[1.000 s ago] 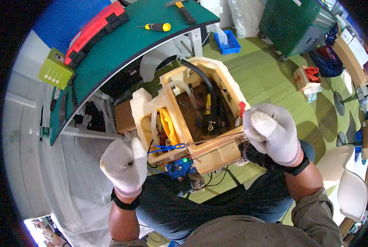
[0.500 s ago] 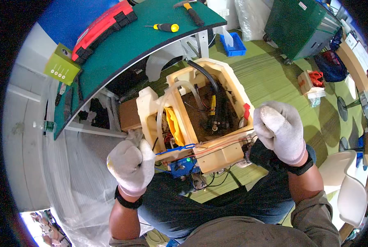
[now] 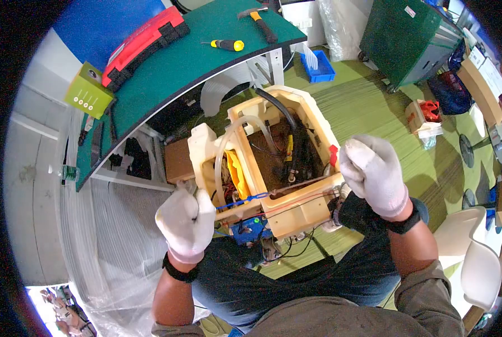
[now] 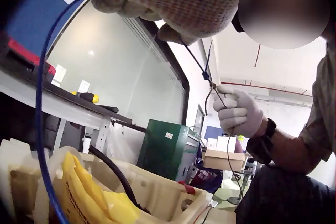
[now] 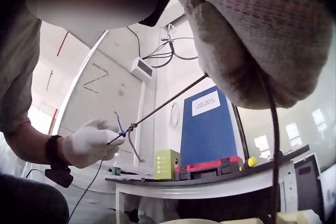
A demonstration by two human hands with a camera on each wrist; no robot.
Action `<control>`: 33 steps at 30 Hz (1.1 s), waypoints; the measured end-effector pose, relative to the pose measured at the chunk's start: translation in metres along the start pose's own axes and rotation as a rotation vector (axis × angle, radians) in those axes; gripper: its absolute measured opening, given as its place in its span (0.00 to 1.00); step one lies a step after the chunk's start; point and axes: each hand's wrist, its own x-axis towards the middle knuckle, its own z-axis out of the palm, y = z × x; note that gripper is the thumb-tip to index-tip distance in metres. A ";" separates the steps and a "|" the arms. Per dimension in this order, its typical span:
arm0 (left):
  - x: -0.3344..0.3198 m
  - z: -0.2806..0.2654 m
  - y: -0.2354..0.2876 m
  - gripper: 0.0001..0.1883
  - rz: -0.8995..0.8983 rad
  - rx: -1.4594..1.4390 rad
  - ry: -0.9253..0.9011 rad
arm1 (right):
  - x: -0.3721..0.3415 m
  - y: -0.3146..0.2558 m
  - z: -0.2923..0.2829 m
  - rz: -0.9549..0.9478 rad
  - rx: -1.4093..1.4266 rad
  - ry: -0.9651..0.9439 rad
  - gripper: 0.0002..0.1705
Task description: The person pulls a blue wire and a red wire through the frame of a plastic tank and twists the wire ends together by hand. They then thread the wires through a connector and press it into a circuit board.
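Observation:
Both hands wear white knit gloves. My left hand (image 3: 186,224) grips a blue wire (image 4: 42,108), whose long tail hangs down in the left wrist view. A thin brown wire (image 5: 170,100) is pinched in the curled fingers of my right hand (image 3: 374,175), its other end dropping below that hand. Between the hands the two wires meet at a small knot (image 5: 129,128) with short loose ends sticking out, and the line runs straight across. Under it stands a cream plastic housing (image 3: 296,219) holding a black hose (image 3: 284,109), a clear tube (image 3: 221,163) and a yellow sheet (image 3: 237,174).
Beyond the housing is a green-topped table (image 3: 195,67) with a screwdriver (image 3: 227,45), a hammer (image 3: 262,25) and a red toolbox (image 3: 144,48). A blue circuit board (image 3: 250,230) with wires sits at the housing's near side. A white chair (image 3: 478,258) stands at right.
The head view has shifted slightly. Both hands keep their hold on the wires, and the left has come a little closer to the right. The blue wire's loose ends lie differently near the knot.

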 end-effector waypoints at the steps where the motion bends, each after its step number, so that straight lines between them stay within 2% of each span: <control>1: 0.002 0.004 0.001 0.23 -0.036 -0.022 -0.018 | 0.000 0.003 0.000 0.024 -0.003 0.005 0.19; 3: -0.002 0.016 0.008 0.24 -0.155 -0.042 -0.024 | 0.001 0.008 0.015 -0.060 -0.085 0.071 0.20; 4: 0.002 0.018 0.018 0.23 -0.154 -0.019 -0.005 | 0.004 0.010 0.023 -0.115 -0.133 0.104 0.20; 5: 0.006 0.017 0.025 0.23 -0.158 0.002 0.010 | 0.004 0.021 0.029 -0.249 -0.150 0.007 0.21; 7: 0.018 0.005 0.024 0.22 -0.209 -0.003 0.051 | -0.012 0.001 0.036 -0.339 -0.523 -0.180 0.22; 8: 0.020 -0.002 0.021 0.21 -0.232 -0.022 0.099 | -0.019 -0.001 0.038 -0.362 -0.515 -0.209 0.23; 9: 0.023 -0.013 0.016 0.20 -0.120 0.090 0.149 | -0.027 -0.002 0.038 -0.409 -0.538 -0.222 0.23; 11: 0.020 -0.035 0.023 0.19 0.055 0.147 0.107 | -0.044 -0.005 0.031 -0.510 -0.580 -0.259 0.22; 13: 0.013 -0.043 0.031 0.19 -0.010 0.056 0.101 | -0.061 -0.011 0.031 -0.527 -0.594 -0.274 0.20; 17: -0.004 -0.052 0.042 0.18 -0.013 0.037 0.097 | -0.083 -0.016 0.024 -0.405 -0.541 -0.265 0.18; 23: -0.014 -0.055 0.049 0.18 0.044 0.058 0.070 | -0.102 -0.020 0.020 -0.328 -0.497 -0.241 0.18; 33: -0.021 -0.059 0.061 0.15 0.115 0.068 0.023 | -0.114 -0.024 0.010 -0.355 -0.555 -0.205 0.20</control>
